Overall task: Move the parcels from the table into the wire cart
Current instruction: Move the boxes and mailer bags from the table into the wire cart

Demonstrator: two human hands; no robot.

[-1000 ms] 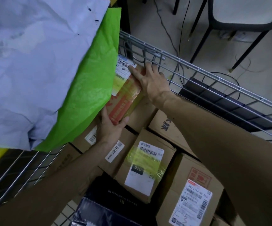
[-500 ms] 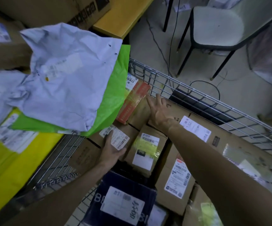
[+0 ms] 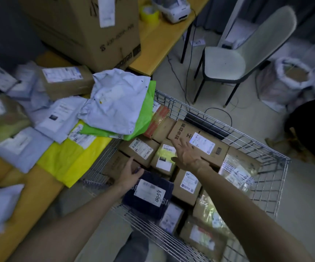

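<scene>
The wire cart [image 3: 277,159] stands right of the yellow table [image 3: 39,186] and holds several cardboard parcels. A red-orange box [image 3: 157,121] leans in the cart's far left corner, free of both hands. My left hand [image 3: 132,172] hovers over the cart's left side above a dark blue parcel [image 3: 149,195], fingers loosely curled, holding nothing. My right hand [image 3: 187,155] is spread open above the brown boxes in the middle. On the table lie white mailer bags [image 3: 115,103], a green bag [image 3: 145,110] and a yellow bag [image 3: 70,157].
A big cardboard box [image 3: 88,29] stands at the table's back, with a tape roll [image 3: 150,13] and a white device [image 3: 173,8] behind it. A grey chair [image 3: 234,59] and cables sit on the floor beyond the cart. White sacks [image 3: 288,80] stand far right.
Both hands have let go of the red-orange box, which now leans in the cart's far corner. The hands have pulled back toward me, and my view has risen to show the table.
</scene>
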